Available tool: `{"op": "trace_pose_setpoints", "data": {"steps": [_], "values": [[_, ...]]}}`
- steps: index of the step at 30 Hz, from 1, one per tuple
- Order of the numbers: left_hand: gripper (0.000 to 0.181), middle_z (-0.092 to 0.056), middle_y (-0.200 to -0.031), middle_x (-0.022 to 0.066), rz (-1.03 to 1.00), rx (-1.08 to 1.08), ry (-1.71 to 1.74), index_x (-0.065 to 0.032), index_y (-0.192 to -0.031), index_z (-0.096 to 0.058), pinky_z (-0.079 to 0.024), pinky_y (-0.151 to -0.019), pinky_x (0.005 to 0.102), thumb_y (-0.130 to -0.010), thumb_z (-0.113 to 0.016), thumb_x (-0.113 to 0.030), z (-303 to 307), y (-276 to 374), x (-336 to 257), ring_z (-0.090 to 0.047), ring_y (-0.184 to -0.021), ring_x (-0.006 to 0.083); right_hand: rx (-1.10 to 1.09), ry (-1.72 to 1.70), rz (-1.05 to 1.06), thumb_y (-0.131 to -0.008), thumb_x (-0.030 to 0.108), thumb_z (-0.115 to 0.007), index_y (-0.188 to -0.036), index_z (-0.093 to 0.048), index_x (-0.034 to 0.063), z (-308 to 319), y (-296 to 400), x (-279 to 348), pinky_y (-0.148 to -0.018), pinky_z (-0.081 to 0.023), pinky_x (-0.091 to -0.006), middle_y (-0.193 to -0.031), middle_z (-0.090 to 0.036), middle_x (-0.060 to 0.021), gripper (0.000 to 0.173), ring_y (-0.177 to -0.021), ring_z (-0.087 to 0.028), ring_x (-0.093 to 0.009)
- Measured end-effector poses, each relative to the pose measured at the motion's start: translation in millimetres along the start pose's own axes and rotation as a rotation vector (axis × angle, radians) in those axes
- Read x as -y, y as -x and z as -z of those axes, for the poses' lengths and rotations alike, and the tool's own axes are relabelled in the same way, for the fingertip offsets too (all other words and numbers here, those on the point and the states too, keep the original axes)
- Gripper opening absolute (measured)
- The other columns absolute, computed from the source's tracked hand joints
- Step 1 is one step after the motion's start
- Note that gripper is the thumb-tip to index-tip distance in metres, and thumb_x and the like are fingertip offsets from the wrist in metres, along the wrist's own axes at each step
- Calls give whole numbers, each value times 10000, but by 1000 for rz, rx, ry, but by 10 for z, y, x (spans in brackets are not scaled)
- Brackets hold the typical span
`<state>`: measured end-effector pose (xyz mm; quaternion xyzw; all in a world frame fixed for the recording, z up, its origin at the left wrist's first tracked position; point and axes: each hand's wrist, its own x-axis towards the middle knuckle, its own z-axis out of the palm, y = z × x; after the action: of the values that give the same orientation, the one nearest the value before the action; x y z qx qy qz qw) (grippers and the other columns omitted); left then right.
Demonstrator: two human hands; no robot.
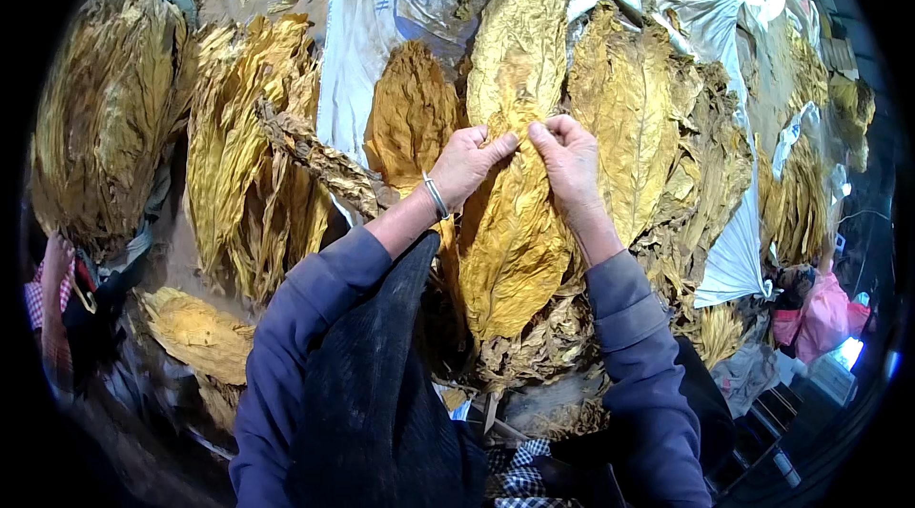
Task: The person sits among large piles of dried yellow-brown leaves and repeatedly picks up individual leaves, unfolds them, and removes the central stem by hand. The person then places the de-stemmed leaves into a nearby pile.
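Both my hands pinch one yellow dried tobacco leaf (515,258), which hangs toward me over the table's near side. My left hand (468,161), with a silver bangle at the wrist, grips its upper part between thumb and fingers. Close beside it, my right hand (570,154) holds the same part from the other side. Beyond my fingers lies a paler yellow tobacco leaf (525,43), flat on the pile. A browner tobacco leaf (414,108) rests left of my hands. To the right lies a broad golden tobacco leaf (636,108).
A white woven sack (357,29) with blue print lies under the leaves. Heaps of tobacco leaves (250,143) stand at left, with a darker bundle (107,115) farther out. A co-worker's arm (57,293) shows at far left; a person in pink (822,318) is at far right.
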<state>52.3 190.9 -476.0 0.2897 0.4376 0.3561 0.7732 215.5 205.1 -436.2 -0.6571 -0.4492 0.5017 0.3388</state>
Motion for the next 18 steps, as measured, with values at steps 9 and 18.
{"op": "trace_pose_setpoints", "data": {"steps": [9, 18], "values": [[298, -593, -959, -19, 13, -251, 247, -43, -985, -601, -376, -838, 259, -902, -615, -329, -68, 130, -21, -477, -900, 71, -294, -322, 77, -891, 93, -616, -778, -593, 36, 27, -14, -54, -588, -338, -185, -704, -527, 60, 129, -627, -403, -29], [571, -615, -1099, 63, -6, -130, 106, 68, -1257, -472, -373, -933, 260, -802, -727, -164, 85, -197, -188, -534, -1030, 111, -67, -446, -87, -908, 67, -561, -873, -591, 27, -93, 161, 33, -686, -384, -192, -801, -566, 32, 61, -730, -471, -38]]}}
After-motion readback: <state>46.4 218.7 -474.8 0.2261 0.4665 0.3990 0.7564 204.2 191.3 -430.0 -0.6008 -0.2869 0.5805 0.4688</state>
